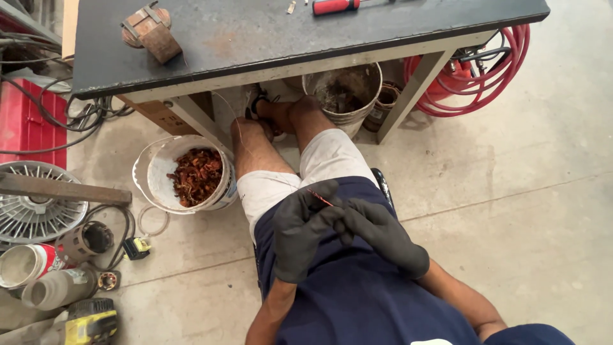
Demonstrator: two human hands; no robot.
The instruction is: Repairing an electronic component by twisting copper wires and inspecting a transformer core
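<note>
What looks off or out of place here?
Mostly floor clutter: a fan guard under a metal bar, cans and cables lying loose at left. Both gloved hands, left hand and right hand, pinch a thin copper wire.

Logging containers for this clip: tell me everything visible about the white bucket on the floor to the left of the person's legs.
The white round plastic bucket stands on the concrete floor, slightly tilted toward the camera, beside the person's left knee and just in front of the grey-topped workbench's leg. It is open, without a lid, and its inside wall looks scuffed and dusty. A loose heap of reddish-brown copper-like scrap covers the bottom. A printed label shows low on its outer side. Neither gloved hand touches it.
</note>
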